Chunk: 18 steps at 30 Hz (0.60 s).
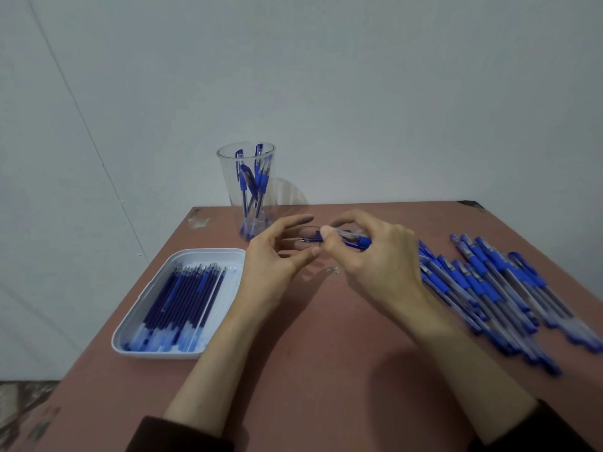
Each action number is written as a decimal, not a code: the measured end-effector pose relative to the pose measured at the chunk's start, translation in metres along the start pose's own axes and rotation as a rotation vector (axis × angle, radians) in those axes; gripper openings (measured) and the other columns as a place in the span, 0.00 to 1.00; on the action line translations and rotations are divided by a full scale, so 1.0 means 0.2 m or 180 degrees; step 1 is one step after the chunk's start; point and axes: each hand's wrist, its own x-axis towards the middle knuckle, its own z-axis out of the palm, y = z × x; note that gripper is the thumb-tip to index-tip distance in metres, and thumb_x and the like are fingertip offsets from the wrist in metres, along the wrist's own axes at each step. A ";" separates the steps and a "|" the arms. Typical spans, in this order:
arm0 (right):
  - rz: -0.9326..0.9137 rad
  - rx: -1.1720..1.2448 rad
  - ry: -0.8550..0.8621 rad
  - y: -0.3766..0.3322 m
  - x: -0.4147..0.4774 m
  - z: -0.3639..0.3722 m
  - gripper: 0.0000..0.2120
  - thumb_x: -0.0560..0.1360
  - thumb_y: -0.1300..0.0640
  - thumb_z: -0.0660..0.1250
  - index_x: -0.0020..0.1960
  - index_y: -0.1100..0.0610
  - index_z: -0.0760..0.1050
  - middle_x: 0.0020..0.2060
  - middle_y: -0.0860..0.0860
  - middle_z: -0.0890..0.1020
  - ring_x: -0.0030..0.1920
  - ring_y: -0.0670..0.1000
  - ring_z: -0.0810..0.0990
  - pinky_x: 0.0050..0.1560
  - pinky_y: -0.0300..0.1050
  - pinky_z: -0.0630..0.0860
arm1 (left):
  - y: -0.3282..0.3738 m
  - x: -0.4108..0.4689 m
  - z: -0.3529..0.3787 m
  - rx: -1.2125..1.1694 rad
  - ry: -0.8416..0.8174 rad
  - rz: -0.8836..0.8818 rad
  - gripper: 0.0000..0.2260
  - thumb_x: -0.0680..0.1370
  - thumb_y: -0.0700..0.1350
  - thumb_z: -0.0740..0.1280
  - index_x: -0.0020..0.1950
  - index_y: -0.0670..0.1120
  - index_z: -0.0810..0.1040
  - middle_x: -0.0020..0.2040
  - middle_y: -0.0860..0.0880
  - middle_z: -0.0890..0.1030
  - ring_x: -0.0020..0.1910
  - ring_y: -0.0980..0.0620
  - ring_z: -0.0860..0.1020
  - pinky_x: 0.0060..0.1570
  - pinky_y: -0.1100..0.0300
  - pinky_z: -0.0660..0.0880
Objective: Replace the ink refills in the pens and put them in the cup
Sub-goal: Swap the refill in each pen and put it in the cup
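Observation:
My right hand (pixel 372 256) pinches a blue-grip pen (pixel 357 240) above the table, thumb and forefinger curled at its front end. A dark blue refill (pixel 305 239) sticks out of the pen toward the left. My left hand (pixel 277 259) is beside it with fingers loosely curved; the refill's tip lies between its forefinger and thumb, and they do not appear to touch it. Behind the hands a clear plastic cup (pixel 228 158) stands upright with several blue pens in it.
A white tray (pixel 153 288) at the left holds several blue refills (pixel 182 298) side by side. A large pile of blue pens (pixel 489 288) lies on the right of the reddish table (pixel 310 353). The wall stands just behind the cup.

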 end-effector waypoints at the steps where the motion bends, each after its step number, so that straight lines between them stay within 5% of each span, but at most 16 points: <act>1: -0.0018 -0.0008 -0.0007 0.00 0.00 0.00 0.24 0.67 0.32 0.55 0.45 0.47 0.80 0.20 0.39 0.71 0.24 0.42 0.72 0.39 0.45 0.73 | 0.00 0.00 0.00 -0.0002 0.0014 0.0000 0.19 0.69 0.32 0.74 0.54 0.51 0.79 0.40 0.57 0.84 0.39 0.61 0.79 0.40 0.68 0.75; 4: -0.0014 -0.0021 -0.0036 0.01 -0.01 0.01 0.23 0.68 0.32 0.56 0.46 0.47 0.79 0.21 0.39 0.72 0.25 0.42 0.72 0.37 0.43 0.73 | -0.01 0.00 0.00 0.0020 0.0082 0.0056 0.18 0.69 0.32 0.74 0.53 0.51 0.80 0.41 0.55 0.84 0.39 0.59 0.79 0.42 0.67 0.76; 8: 0.0184 -0.0229 -0.0446 0.04 0.00 0.04 0.20 0.71 0.32 0.60 0.46 0.48 0.76 0.29 0.45 0.81 0.37 0.49 0.80 0.44 0.48 0.73 | 0.00 0.00 0.00 0.0275 0.0426 0.0272 0.17 0.72 0.33 0.71 0.52 0.54 0.79 0.45 0.52 0.83 0.41 0.60 0.79 0.45 0.67 0.76; 12: -0.0134 0.0011 -0.0759 0.06 0.04 0.08 0.08 0.78 0.47 0.63 0.47 0.50 0.75 0.33 0.44 0.75 0.35 0.45 0.73 0.40 0.43 0.64 | 0.03 0.02 -0.02 0.0513 0.1179 0.0373 0.17 0.74 0.34 0.67 0.58 0.52 0.79 0.54 0.50 0.80 0.49 0.60 0.77 0.47 0.70 0.73; 18: -0.0410 0.0742 -0.0367 -0.17 0.35 0.08 0.04 0.76 0.54 0.67 0.46 0.53 0.79 0.39 0.48 0.79 0.40 0.47 0.74 0.43 0.40 0.68 | 0.05 0.28 -0.20 0.1503 0.1299 -0.0251 0.42 0.67 0.41 0.76 0.75 0.47 0.58 0.70 0.42 0.66 0.70 0.43 0.64 0.69 0.46 0.63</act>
